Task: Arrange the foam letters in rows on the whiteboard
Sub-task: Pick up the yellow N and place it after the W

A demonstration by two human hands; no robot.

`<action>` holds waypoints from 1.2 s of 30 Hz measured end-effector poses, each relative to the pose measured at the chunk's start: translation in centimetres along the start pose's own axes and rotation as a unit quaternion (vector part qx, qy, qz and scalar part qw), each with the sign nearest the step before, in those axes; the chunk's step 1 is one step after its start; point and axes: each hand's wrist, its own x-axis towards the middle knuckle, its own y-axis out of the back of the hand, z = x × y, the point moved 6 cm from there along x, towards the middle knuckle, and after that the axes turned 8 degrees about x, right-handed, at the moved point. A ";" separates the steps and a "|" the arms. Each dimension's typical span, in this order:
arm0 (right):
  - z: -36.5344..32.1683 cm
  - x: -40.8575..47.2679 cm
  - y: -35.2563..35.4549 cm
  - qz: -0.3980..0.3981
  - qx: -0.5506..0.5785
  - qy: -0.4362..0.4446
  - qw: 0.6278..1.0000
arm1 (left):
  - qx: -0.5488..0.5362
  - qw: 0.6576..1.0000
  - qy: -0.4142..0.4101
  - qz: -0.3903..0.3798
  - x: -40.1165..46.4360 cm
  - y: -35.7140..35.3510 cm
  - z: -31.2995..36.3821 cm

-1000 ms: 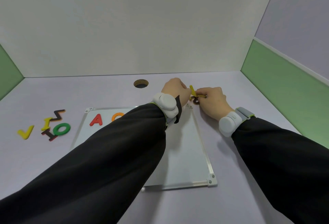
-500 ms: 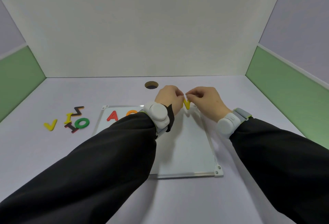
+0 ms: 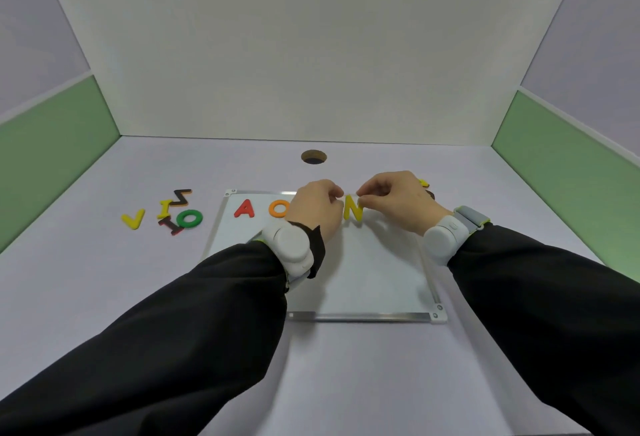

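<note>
We take the whiteboard (image 3: 363, 276) as our landmark and read from its left. Well to the left of it, on the table (image 3: 104, 297), a loose group waits unplaced: a yellow V (image 3: 133, 219) farthest out, then a yellow I (image 3: 165, 208), a black zigzag piece (image 3: 181, 195) that may be a Z, N or S seen from its backing side, a dark I (image 3: 172, 225) with a red edge, and a green O (image 3: 189, 218) nearest the board, the last few touching or overlapping. On the board, along its far edge, a row is begun: a red A (image 3: 245, 209) near the far-left corner, then an orange O (image 3: 277, 209), partly covered by our left hand (image 3: 317, 208). Next in line comes the yellow N (image 3: 352, 207), which our right hand (image 3: 398, 201) pinches at its upper right corner with thumb and fingertip; the left hand's fingers curl beside its left edge, though we cannot tell whether they grip it or only steady it. We also cannot tell if the N already lies flat on the board. We judge the task under half done: two letters set, a third being seated, and every nearer row bare. Just beyond the board's far-right corner, behind the right hand, a sliver of yellow letter (image 3: 423, 183) and a dark piece (image 3: 430, 195) peek out, too hidden to name.
</note>
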 end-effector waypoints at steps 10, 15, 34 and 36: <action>0.6 0.4 -1.7 -0.011 -0.037 -0.001 0.999 | 0.314 0.942 -0.111 -0.046 -5.4 -3.0 0.9; 0.4 1.1 -1.9 -0.007 -0.083 0.000 0.997 | 0.321 0.941 -0.099 -0.035 -4.8 -2.9 1.0; 0.5 1.7 -1.9 -0.006 -0.162 0.019 0.987 | 0.338 0.936 -0.089 -0.047 -3.6 -3.6 1.2; 0.5 1.6 -1.9 -0.003 -0.163 0.018 0.986 | 0.339 0.935 -0.090 -0.044 -3.6 -3.5 1.2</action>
